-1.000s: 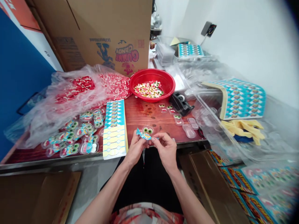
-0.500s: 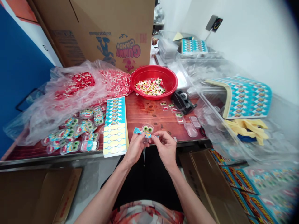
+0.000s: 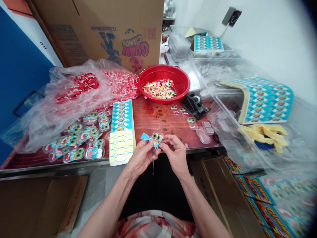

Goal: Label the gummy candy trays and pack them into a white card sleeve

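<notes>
Above the table's front edge, a small clear candy pack (image 3: 157, 136) with two green gummy eyes is held between both hands. A blue printed label (image 3: 146, 137) lies across it, its left end sticking out past the pack. My left hand (image 3: 143, 152) is closed on the pack's left side, thumb on the label. My right hand (image 3: 174, 150) pinches the pack's right side with thumb and fingers; the label's right end is hidden there. Just left of the hands lies a sheet of labels (image 3: 121, 132), blue at the far end and bare yellow backing nearer.
Labelled packs (image 3: 91, 134) lie piled at left before a plastic bag of red and white gummies (image 3: 84, 82). Behind stand a red bowl (image 3: 163, 69) and a large carton (image 3: 99, 36). A black tape dispenser (image 3: 196, 105), empty clear packs (image 3: 203, 136) and a plastic bin (image 3: 230, 132) are at right.
The pack has tilted up in my hands, and its label's right end has gone from view by the right fingers. The whole view has shifted slightly.
</notes>
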Tool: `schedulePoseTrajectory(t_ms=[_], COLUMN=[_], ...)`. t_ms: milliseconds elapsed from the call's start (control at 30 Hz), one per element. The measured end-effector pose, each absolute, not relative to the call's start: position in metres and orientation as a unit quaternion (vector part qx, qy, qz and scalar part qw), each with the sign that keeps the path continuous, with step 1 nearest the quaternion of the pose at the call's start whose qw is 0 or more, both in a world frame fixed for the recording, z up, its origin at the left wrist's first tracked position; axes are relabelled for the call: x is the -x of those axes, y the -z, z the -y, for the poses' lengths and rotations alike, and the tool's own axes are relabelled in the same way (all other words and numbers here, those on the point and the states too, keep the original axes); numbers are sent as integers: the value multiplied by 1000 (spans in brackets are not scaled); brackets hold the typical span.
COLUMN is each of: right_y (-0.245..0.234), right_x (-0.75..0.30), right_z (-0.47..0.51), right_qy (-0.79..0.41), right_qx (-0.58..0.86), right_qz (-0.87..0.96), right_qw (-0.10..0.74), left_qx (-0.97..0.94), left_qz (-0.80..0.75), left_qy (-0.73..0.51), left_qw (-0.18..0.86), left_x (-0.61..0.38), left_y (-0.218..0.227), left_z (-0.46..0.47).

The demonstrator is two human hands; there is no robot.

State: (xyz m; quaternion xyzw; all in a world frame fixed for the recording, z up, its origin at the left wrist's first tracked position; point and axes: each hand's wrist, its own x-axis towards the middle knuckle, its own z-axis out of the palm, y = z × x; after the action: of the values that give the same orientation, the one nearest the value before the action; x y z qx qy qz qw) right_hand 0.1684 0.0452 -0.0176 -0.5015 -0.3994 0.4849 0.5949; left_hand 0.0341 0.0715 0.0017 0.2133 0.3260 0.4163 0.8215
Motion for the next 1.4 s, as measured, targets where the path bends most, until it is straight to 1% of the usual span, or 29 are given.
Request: schedulePoseTrajectory(t_ms=[167,267,367,467,700,833,933,1033,1100,1200,1333,1400], right_y=[-3,-15,-21,-19,-7,-7,-6,1,8,13,6,2], right_x=[-166,-160,-154,-149,-140,-136,-137,-141,-143,-144,-133,-124], right_z=[-46,-45,-46,-50,-60,-62,-61,-58,-56,-53,-49,-47], right_qy=[-502,-494,-501,-499,-462,-477,-519,-552,-539,-491,-439,-407], right_qx=[482,481,486,507,554,540,520,497,500,517,539,552], right_qz=[427,435,428,423,462,469,434,371,348,362,410,433], right_qw=[577,579,574,561,516,511,521,557,581,600,590,585], left_qx=[-171,-167,-190,-231,-262,-263,-236,-246,-267,-305,-377,-426], left_qz=[-283,-276,-302,-330,-360,-390,-408,-424,-439,-465,-512,-549], left_qy=[-384,-404,-417,-429,-527,-529,-527,-529,-529,-528,-514,-503], left_qw=[862,856,836,808,724,707,707,692,675,642,576,513], left_x=[-25,-22,-19,-18,-23,-20,-16,-14,-12,-11,-13,-13], left_y=[-8,-9,-8,-7,0,4,3,3,5,11,15,16], left_z=[-70,-68,-66,-63,-52,-53,-56,-58,-59,-59,-56,-54])
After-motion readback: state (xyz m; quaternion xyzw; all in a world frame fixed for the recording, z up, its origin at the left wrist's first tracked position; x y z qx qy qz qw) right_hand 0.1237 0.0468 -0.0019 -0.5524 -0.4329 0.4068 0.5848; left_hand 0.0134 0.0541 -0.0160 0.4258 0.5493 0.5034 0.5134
